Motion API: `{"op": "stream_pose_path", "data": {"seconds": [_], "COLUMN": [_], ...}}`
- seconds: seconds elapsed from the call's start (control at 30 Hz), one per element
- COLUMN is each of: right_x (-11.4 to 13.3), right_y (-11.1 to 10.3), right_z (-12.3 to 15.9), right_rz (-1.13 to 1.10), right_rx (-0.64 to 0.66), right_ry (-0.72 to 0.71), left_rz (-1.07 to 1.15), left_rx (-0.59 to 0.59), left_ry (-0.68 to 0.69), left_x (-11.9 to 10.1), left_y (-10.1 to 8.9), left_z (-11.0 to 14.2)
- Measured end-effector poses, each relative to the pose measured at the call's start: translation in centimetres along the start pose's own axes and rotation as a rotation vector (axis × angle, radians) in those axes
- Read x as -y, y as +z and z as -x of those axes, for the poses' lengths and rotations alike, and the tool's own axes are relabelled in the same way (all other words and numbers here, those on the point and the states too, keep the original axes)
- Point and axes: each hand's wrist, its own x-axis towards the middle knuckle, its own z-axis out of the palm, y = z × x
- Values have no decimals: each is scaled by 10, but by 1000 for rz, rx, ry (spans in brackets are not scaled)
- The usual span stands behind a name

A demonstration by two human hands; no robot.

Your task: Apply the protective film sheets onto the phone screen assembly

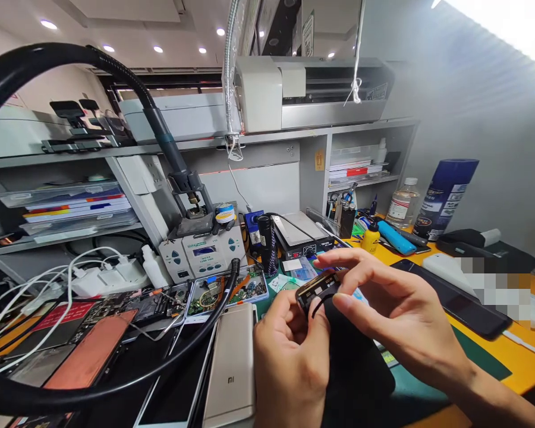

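A small phone-like device (318, 291), its dark inside and gold contacts showing, is tilted up between my hands. My left hand (292, 356) grips its left end and lower edge, the thumb pressed near a thin curved black strip (321, 304). At the device's right end are the thumb and bent fingers of my right hand (396, 309), closed about that edge with the index finger reaching over the top. Whether the right fingertips also pinch the strip is hidden. Behind and below lies a dark flat shape (361, 362) on the green mat (421, 386).
A gold phone (232, 368) and a white-framed one (178, 368) lie left, beside a tray of circuit boards (254, 288). A black flexible tube (160, 371) loops across the left. A soldering station (203, 252) stands behind; a dark phone (455, 297) lies right.
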Motion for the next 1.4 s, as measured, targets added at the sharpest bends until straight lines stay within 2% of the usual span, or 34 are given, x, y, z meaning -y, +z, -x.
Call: {"op": "stream_pose_path", "data": {"seconds": [0.27, 0.4, 0.67, 0.87, 1.4], "right_x": [-11, -12, -9, -8, -5], "right_y": [-2, 2, 10, 12, 17], "right_z": [-2, 1, 5, 5, 3], "right_rz": [-209, -242, -214, -209, -163], "right_rx": [-51, -82, -145, -197, -214], "right_ry": [223, 284, 274, 329, 302], "left_rz": [-48, -83, -82, -125, -166], "left_rx": [-20, -12, -23, -48, -129], "left_ry": [20, 32, 60, 33, 43], "left_x": [-2, 0, 4, 4, 5], "left_y": [0, -1, 2, 3, 4], "left_z": [2, 1, 2, 3, 3]}}
